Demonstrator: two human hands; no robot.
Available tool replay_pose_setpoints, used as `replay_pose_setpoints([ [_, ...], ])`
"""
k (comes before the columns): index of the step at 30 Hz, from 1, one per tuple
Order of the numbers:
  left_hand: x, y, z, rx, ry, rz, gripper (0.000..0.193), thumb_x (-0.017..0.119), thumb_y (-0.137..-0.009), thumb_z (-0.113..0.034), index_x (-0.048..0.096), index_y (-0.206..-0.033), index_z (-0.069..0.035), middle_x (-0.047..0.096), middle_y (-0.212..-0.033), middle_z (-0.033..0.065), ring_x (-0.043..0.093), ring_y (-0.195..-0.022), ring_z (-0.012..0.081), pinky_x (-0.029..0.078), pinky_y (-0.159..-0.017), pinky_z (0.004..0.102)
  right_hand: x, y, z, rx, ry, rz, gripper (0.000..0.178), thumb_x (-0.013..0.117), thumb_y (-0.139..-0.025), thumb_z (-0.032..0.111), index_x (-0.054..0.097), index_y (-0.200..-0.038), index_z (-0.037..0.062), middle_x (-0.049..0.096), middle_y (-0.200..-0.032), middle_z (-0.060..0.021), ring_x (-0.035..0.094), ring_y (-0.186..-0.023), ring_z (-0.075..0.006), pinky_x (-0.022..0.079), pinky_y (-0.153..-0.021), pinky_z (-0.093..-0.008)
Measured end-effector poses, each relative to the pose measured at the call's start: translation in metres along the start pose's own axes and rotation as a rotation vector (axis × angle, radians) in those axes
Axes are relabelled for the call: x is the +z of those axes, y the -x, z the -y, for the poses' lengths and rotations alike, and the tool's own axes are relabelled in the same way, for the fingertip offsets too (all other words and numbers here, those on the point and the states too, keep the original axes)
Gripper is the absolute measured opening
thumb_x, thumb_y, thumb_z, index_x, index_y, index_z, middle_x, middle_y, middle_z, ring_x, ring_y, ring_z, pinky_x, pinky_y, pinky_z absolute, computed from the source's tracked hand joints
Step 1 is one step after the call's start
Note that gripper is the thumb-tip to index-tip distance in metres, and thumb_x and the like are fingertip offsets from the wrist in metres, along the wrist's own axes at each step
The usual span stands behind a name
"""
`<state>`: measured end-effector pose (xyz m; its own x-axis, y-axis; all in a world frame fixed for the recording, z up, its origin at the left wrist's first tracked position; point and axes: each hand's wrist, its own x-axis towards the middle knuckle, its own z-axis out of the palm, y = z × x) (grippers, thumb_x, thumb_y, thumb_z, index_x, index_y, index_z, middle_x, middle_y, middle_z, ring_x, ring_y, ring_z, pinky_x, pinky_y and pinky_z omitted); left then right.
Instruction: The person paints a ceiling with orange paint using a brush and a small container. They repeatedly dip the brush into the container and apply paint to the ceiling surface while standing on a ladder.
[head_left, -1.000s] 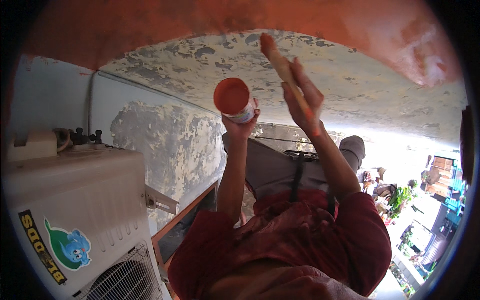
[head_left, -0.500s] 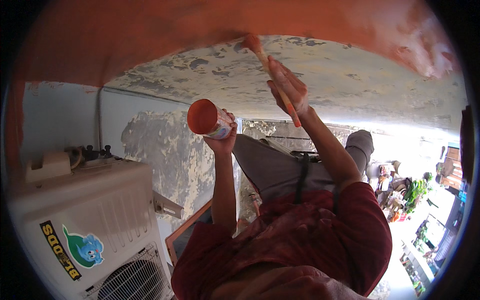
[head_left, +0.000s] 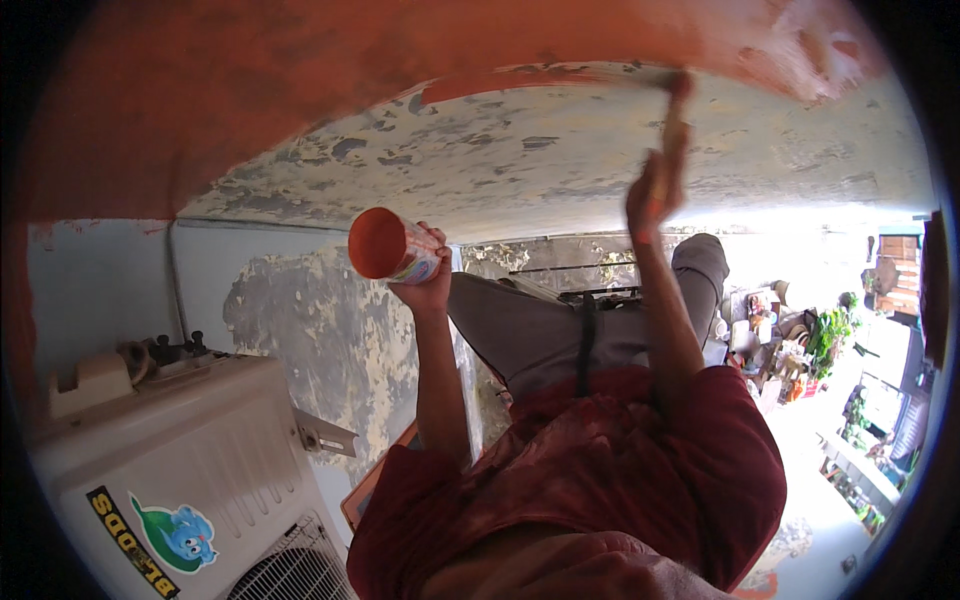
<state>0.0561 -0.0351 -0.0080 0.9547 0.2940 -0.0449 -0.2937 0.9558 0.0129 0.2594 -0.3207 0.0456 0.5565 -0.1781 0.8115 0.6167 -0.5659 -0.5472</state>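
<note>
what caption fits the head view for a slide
Right hand presses a paintbrush to the peeling overhead surface; left hand holds an orange paint cup.

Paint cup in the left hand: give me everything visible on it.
The cup is small and round, its inside and rim coated orange, its outer wall pale with a colourful print. The material looks like plastic or paper; I cannot tell which. It is tilted, mouth toward the camera, raised below the peeling ceiling. The left hand grips its base; nothing else touches it.
</note>
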Motion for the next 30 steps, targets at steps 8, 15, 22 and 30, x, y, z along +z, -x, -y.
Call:
replay_pose_setpoints([
  [8,0.019,0.040,-0.032,0.124,-0.063,-0.006,0.062,0.066,-0.083,-0.040,0.050,-0.134,-0.008,0.051,-0.132,0.0166,0.049,-0.118,0.0328,0.048,-0.086,0.0416,0.097,0.030,0.143,-0.174,-0.638,0.377,0.066,0.075,-0.075,0.003,0.054,-0.137,0.0067,0.052,-0.138,-0.0221,0.049,-0.128,-0.0403,0.045,-0.103,-0.0448],
  [15,0.034,0.045,-0.022,0.164,-0.065,-0.033,0.065,0.071,-0.079,-0.038,0.050,-0.132,-0.006,0.053,-0.129,0.0152,0.050,-0.116,0.0295,0.047,-0.083,0.0380,0.049,-0.004,0.044,-0.255,-0.664,0.292,0.053,0.063,-0.087,0.007,0.052,-0.139,0.0081,0.052,-0.142,-0.0159,0.050,-0.129,-0.0362,0.044,-0.106,-0.0423],
  [22,0.045,0.006,0.041,0.137,0.035,-0.006,0.066,0.072,-0.078,-0.035,0.049,-0.132,-0.005,0.055,-0.127,0.0159,0.050,-0.116,0.0286,0.048,-0.084,0.0377,-0.105,-0.087,-0.122,0.139,-0.153,-0.292,0.039,0.047,-0.101,0.009,0.049,-0.137,-0.0055,0.049,-0.144,-0.0181,0.045,-0.135,-0.0274,0.036,-0.111,-0.0408],
  [30,0.065,-0.013,0.077,0.141,-0.022,0.017,0.058,0.071,-0.080,-0.029,0.054,-0.129,-0.004,0.054,-0.126,0.0162,0.050,-0.115,0.0287,0.049,-0.081,0.0365,-0.016,-0.015,-0.090,0.266,-0.078,0.169,0.056,0.062,-0.085,0.004,0.050,-0.140,0.0088,0.050,-0.144,-0.0128,0.044,-0.135,-0.0327,0.038,-0.109,-0.0408],
])
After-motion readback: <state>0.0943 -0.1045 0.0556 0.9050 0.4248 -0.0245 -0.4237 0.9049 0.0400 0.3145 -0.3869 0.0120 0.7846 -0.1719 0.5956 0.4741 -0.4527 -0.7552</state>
